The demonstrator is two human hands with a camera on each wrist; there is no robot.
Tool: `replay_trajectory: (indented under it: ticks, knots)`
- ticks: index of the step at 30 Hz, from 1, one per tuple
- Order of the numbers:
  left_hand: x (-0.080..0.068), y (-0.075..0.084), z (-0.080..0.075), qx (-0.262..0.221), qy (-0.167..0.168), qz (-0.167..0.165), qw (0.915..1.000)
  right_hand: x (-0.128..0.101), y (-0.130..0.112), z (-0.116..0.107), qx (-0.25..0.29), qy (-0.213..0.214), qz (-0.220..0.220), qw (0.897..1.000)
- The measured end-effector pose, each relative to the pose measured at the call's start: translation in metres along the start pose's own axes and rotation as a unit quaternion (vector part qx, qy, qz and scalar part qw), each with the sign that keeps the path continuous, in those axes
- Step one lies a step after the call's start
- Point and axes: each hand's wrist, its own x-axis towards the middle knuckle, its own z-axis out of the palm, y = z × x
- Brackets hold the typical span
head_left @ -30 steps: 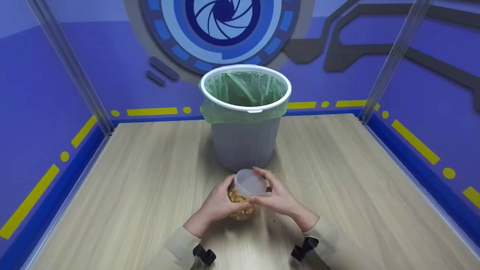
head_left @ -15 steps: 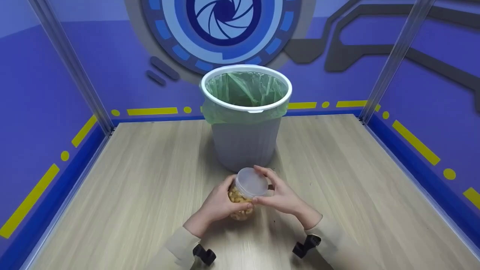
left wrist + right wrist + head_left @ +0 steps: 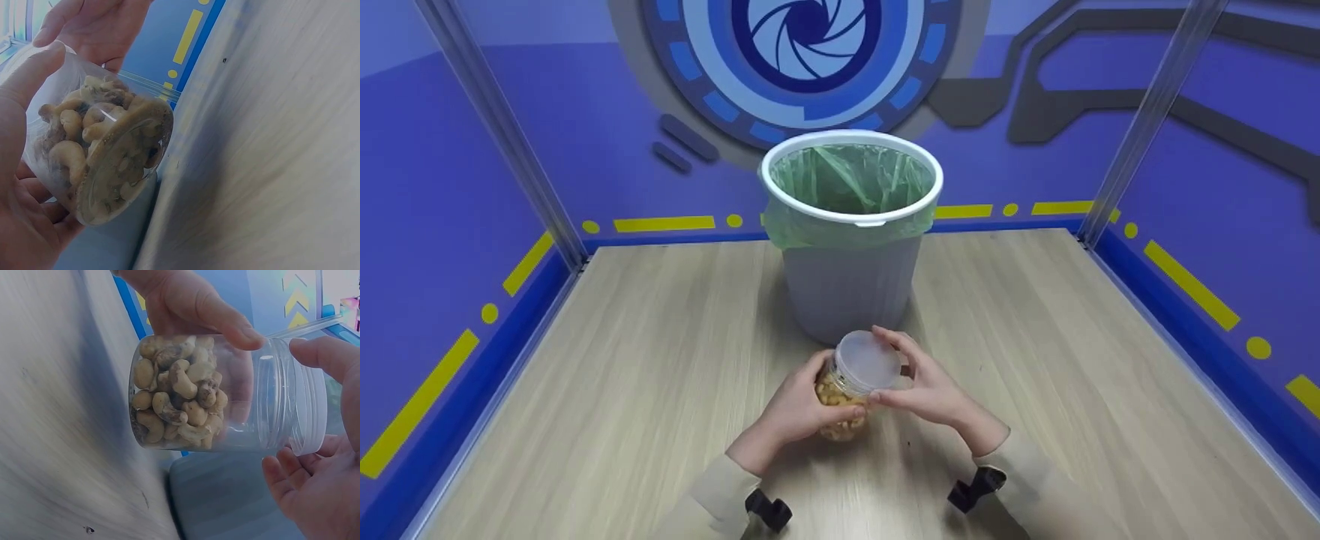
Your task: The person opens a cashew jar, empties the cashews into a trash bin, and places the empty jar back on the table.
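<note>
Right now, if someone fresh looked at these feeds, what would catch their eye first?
Probably the clear jar of cashews, held above the wooden table at the near centre: the left hand grips its body while the right hand curls its fingers round the translucent lid. Just behind stands the grey waste bin with its green liner, open-topped.

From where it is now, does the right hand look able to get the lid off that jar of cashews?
Probably yes. The right hand already curls its fingers round the lid, the left hand grips the jar below, and nothing sits over the lid. The bin stands just behind, apart.
</note>
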Motion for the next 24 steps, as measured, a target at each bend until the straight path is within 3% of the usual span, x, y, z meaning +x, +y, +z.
replay_trajectory:
  ticks: [10, 24]
  knots:
    - [0.0, 0.0, -0.001, -0.005, 0.0, -0.005, 1.0, 0.0, -0.004, -0.014, -0.003, 0.001, -0.006, 1.0]
    - [-0.001, 0.0, 0.001, -0.01, 0.005, -0.007, 0.9999, 0.002, -0.003, -0.046, -0.014, 0.002, 0.029, 0.999]
